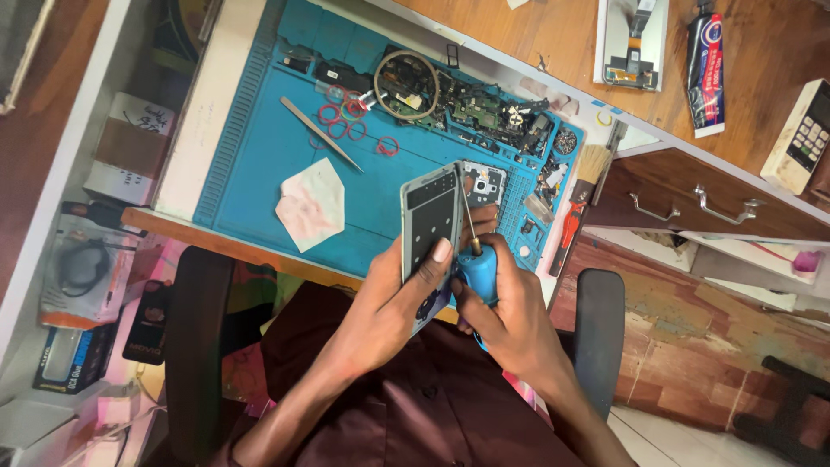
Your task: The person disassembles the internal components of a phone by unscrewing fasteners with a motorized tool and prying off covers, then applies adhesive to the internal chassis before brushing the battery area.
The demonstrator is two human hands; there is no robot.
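A phone frame [430,220] is held in the left hand [399,298] above the near edge of the desk [186,147], over the person's lap; the left fingers [439,253] are wrapped around its lower part, the thumb pressed on its face. The long axis of the frame runs away from the person, its top end directed toward the blue work mat [259,147]. A blue-handled screwdriver [475,259] is gripped in the closed fingers of the right hand [506,316]; its thin shaft is pointed up and away, lying just beside the frame's right edge, the tip near a second phone housing [482,183] resting on the mat. In the moulded compartments along the mat's far and right edges, circuit boards and small dark parts [484,108] are heaped; the contents of single compartments cannot be told apart. A ring-shaped part [406,84], red rubber bands [346,117], tweezers [322,134] and a pale cloth [309,205] are laid on the mat's flat area. A brush [592,164] is noted at the mat's right edge.
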